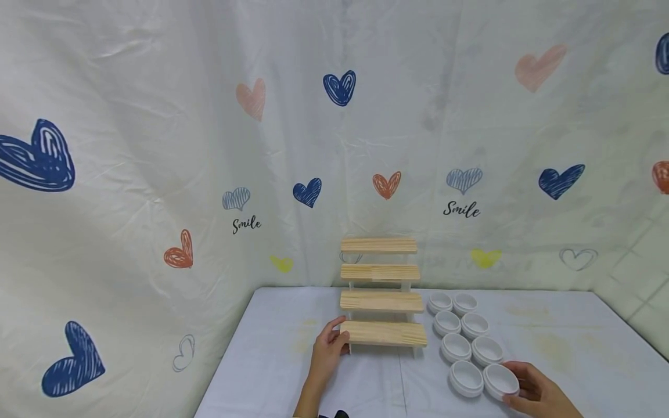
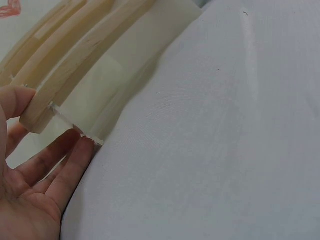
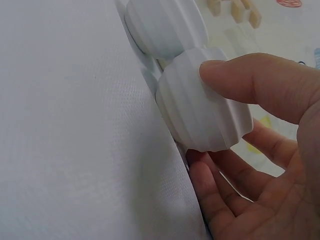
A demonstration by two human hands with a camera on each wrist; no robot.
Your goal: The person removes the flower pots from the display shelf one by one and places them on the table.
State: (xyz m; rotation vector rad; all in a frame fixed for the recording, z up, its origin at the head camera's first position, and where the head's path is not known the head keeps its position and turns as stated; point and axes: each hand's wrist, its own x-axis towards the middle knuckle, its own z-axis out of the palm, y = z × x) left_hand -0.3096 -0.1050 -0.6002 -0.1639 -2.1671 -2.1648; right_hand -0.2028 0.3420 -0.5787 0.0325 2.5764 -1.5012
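Observation:
My left hand (image 1: 326, 348) is at the left end of the lowest board of a tiered wooden display stand (image 1: 384, 333). In the left wrist view its thumb (image 2: 20, 100) lies against the board end, and other fingers touch the thin clear leg (image 2: 75, 125) below. At the front right, my right hand (image 1: 538, 392) holds a white ramekin (image 1: 500, 380), the nearest of a double row. The right wrist view has the thumb (image 3: 235, 80) on the fluted side of this ramekin (image 3: 200, 105), with the fingers round its far side, close to the tabletop.
Several more white ramekins (image 1: 456, 348) stand in two columns right of the stand, close together. A white cloth (image 1: 282, 377) covers the table. Behind rises a pale curtain (image 1: 407, 116) printed with hearts, near the stand's back.

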